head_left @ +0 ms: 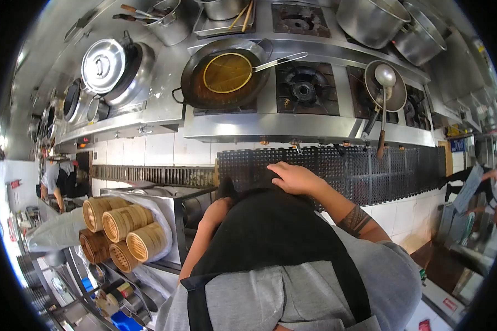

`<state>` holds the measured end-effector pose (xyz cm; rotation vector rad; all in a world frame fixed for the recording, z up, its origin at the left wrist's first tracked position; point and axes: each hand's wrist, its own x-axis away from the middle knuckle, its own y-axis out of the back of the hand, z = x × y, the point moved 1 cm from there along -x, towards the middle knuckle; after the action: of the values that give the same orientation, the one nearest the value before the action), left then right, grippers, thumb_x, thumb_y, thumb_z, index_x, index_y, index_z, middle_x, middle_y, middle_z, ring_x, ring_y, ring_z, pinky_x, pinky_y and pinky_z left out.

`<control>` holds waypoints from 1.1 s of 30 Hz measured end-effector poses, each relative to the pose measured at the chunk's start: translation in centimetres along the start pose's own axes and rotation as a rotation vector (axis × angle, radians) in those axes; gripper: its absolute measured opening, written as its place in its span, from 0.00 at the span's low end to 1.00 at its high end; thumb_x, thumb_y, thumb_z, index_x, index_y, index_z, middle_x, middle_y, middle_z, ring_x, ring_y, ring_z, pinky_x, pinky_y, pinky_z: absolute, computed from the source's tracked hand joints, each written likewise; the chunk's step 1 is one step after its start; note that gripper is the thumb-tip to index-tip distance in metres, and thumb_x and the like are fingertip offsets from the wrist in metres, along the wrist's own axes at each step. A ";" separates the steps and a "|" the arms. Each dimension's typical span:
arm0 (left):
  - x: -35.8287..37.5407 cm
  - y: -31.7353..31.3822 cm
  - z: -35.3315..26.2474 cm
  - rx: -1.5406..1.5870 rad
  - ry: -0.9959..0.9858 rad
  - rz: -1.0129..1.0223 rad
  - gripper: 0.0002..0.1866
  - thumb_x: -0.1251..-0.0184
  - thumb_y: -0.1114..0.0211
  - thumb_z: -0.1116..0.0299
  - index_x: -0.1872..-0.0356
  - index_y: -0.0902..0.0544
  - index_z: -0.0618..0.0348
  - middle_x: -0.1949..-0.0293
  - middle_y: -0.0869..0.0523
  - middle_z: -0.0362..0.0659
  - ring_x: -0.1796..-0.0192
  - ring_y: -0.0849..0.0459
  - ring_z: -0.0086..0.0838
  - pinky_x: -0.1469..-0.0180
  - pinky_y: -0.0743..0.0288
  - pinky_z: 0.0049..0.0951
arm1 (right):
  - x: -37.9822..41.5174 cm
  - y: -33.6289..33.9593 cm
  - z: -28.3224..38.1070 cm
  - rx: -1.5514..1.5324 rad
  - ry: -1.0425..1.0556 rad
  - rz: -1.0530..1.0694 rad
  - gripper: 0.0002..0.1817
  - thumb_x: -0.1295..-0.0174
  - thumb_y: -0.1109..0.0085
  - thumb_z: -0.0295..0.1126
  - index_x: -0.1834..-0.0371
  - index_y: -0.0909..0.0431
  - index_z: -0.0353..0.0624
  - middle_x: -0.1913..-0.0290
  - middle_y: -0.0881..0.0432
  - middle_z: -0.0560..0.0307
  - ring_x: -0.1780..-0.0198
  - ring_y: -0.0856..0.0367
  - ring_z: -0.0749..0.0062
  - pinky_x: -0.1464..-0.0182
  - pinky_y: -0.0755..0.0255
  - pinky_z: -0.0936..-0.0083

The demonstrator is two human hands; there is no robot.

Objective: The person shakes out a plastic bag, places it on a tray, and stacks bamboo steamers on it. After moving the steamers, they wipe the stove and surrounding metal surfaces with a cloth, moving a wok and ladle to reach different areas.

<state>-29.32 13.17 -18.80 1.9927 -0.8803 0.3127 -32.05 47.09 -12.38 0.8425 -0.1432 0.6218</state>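
My right hand [297, 179] hangs in front of the black apron [276, 231], over the floor mat. Nothing shows in it; the fingers point left and lie a little apart. At the apron's left edge is my left hand [220, 208], beside a steel counter [178, 220]. Its fingers are mostly hidden, so whatever they do is not visible. Beyond both hands, a large wok [190, 83] of brown oil sits on the range. A round wire strainer [228, 73] with a long handle rests across it.
Bamboo steamers [128, 222] are stacked at the left. A ladle [385, 77] lies in a smaller wok [401, 102] at the right of the range. A lidded pot [103, 66] stands back left, stockpots [370, 25] back right. Other people [58, 179] work at both sides.
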 end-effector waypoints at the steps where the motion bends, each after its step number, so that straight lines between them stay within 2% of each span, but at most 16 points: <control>1: 0.4 0.0 -0.4 0.011 0.016 -0.010 0.14 0.29 0.40 0.63 0.54 0.16 0.62 0.52 0.13 0.62 0.44 0.16 0.59 0.44 0.22 0.54 | -0.3 0.2 -0.1 0.005 0.014 0.016 0.28 0.24 0.47 0.41 0.24 0.33 0.43 0.31 0.24 0.42 0.35 0.20 0.42 0.35 0.24 0.52; 4: 1.6 0.3 -1.3 0.043 0.104 -0.035 0.14 0.29 0.40 0.63 0.53 0.16 0.62 0.52 0.13 0.61 0.44 0.16 0.58 0.43 0.22 0.53 | -1.5 0.5 0.0 0.075 0.018 0.110 0.29 0.25 0.46 0.40 0.23 0.35 0.42 0.29 0.26 0.43 0.35 0.20 0.42 0.36 0.24 0.52; 6: 2.2 0.9 -1.8 0.051 0.088 -0.092 0.14 0.29 0.40 0.63 0.53 0.16 0.63 0.51 0.13 0.62 0.44 0.16 0.58 0.43 0.23 0.52 | -2.1 0.3 0.4 0.040 0.070 0.069 0.31 0.25 0.45 0.39 0.22 0.36 0.42 0.28 0.28 0.42 0.35 0.20 0.42 0.36 0.23 0.52; 10: 1.6 -0.2 2.4 0.102 -0.012 -0.166 0.14 0.29 0.40 0.64 0.52 0.16 0.63 0.50 0.14 0.62 0.44 0.16 0.59 0.42 0.23 0.51 | -3.8 0.5 2.8 0.046 0.108 0.036 0.32 0.25 0.45 0.39 0.21 0.38 0.42 0.26 0.30 0.43 0.34 0.21 0.42 0.35 0.24 0.52; 13: -0.6 -0.8 6.1 0.174 -0.108 -0.220 0.14 0.28 0.41 0.64 0.52 0.16 0.64 0.51 0.13 0.62 0.43 0.16 0.58 0.42 0.23 0.50 | -4.9 1.5 4.9 0.078 0.090 0.078 0.32 0.24 0.45 0.39 0.20 0.39 0.43 0.23 0.32 0.44 0.30 0.24 0.44 0.31 0.26 0.54; 16: -1.4 -1.2 8.3 0.186 -0.142 -0.170 0.14 0.26 0.41 0.64 0.53 0.15 0.64 0.51 0.12 0.60 0.43 0.15 0.56 0.43 0.22 0.50 | -5.7 1.0 6.2 0.007 0.096 -0.030 0.30 0.24 0.45 0.39 0.22 0.36 0.42 0.25 0.30 0.42 0.31 0.24 0.44 0.31 0.26 0.57; 18: -1.6 0.7 6.7 0.082 -0.014 -0.041 0.15 0.24 0.41 0.62 0.54 0.14 0.64 0.52 0.12 0.59 0.43 0.15 0.54 0.43 0.22 0.50 | -6.2 0.2 6.4 0.029 0.102 -0.002 0.29 0.24 0.45 0.39 0.23 0.34 0.41 0.26 0.29 0.42 0.31 0.23 0.44 0.31 0.26 0.58; 21: -0.2 2.3 6.3 0.084 0.039 -0.111 0.19 0.24 0.38 0.55 0.53 0.14 0.64 0.51 0.12 0.59 0.44 0.15 0.57 0.42 0.22 0.53 | -6.8 -1.9 5.2 0.013 0.144 0.054 0.27 0.24 0.45 0.40 0.27 0.30 0.40 0.29 0.26 0.42 0.32 0.22 0.45 0.31 0.26 0.58; 24: 2.1 2.9 5.6 0.073 0.188 -0.164 0.18 0.25 0.37 0.56 0.50 0.14 0.63 0.53 0.11 0.60 0.45 0.14 0.57 0.43 0.21 0.52 | -8.2 -1.5 5.3 -0.005 0.197 0.118 0.23 0.24 0.46 0.41 0.32 0.24 0.40 0.34 0.21 0.43 0.35 0.20 0.45 0.33 0.26 0.57; 26: 3.2 1.8 6.1 0.088 0.259 -0.186 0.19 0.25 0.37 0.56 0.51 0.14 0.64 0.53 0.11 0.59 0.46 0.14 0.57 0.43 0.21 0.52 | -8.8 -0.1 6.0 0.069 0.218 0.133 0.20 0.24 0.47 0.42 0.37 0.20 0.42 0.40 0.15 0.43 0.36 0.19 0.46 0.34 0.26 0.57; 29: 5.6 -1.1 4.9 0.141 0.401 -0.260 0.20 0.24 0.38 0.54 0.52 0.14 0.64 0.53 0.11 0.59 0.46 0.14 0.57 0.43 0.21 0.53 | -10.5 0.6 5.9 0.160 0.360 0.171 0.20 0.24 0.47 0.42 0.37 0.20 0.42 0.39 0.16 0.44 0.37 0.19 0.46 0.34 0.26 0.57; 31: 7.3 -1.8 2.2 0.207 0.516 -0.252 0.22 0.24 0.40 0.52 0.50 0.15 0.63 0.50 0.12 0.59 0.44 0.15 0.56 0.42 0.21 0.53 | -11.1 1.5 7.3 0.238 0.462 0.294 0.20 0.24 0.45 0.41 0.37 0.20 0.42 0.39 0.16 0.43 0.37 0.19 0.47 0.35 0.26 0.57; 33: 8.2 -4.7 -0.3 0.296 0.592 -0.356 0.22 0.23 0.41 0.53 0.48 0.15 0.63 0.47 0.13 0.57 0.40 0.16 0.54 0.40 0.22 0.51 | -11.3 1.3 7.8 0.314 0.618 0.453 0.20 0.25 0.45 0.40 0.36 0.20 0.41 0.39 0.16 0.43 0.37 0.19 0.47 0.35 0.26 0.58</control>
<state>-20.21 11.20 -17.38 2.1003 -0.1047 0.8077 -41.07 36.82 -10.38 0.8863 0.3437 1.3280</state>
